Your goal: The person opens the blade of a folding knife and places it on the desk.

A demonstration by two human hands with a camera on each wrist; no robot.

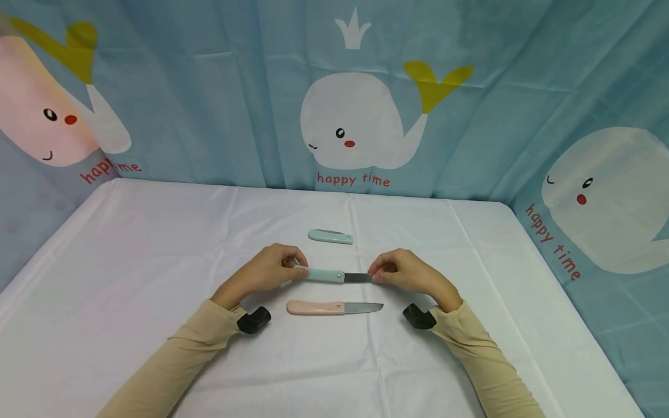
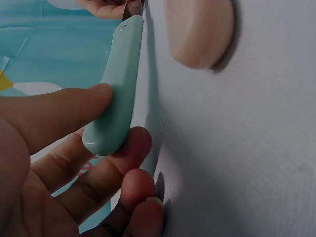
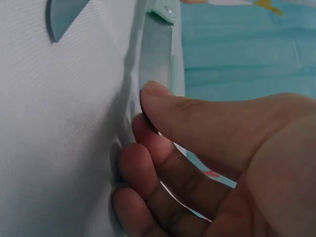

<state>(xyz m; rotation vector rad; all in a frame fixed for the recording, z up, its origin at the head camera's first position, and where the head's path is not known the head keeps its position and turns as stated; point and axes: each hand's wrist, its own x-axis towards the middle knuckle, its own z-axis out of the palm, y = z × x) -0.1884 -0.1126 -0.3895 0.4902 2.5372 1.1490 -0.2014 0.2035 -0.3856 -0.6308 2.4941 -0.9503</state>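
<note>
A mint-green folding knife [image 1: 325,275] with its blade out lies level between both hands, close over the white table. My left hand [image 1: 273,268] pinches the butt of its handle between thumb and fingers; the left wrist view shows the thumb on the green handle [image 2: 121,84]. At the other end my right hand [image 1: 410,271] pinches the tip of the blade [image 3: 155,57], thumb on the near face, the point hidden by the fingers. Nearer the body lies a pink folding knife [image 1: 316,307], its blade unfolded to the right.
Beyond the hands lies a second mint-green folding knife [image 1: 330,237], folded, with a thin strip of blade showing. A white cloth [image 1: 130,278] covers the table. Blue curtains [image 1: 219,104] with whale prints hang at the back and sides.
</note>
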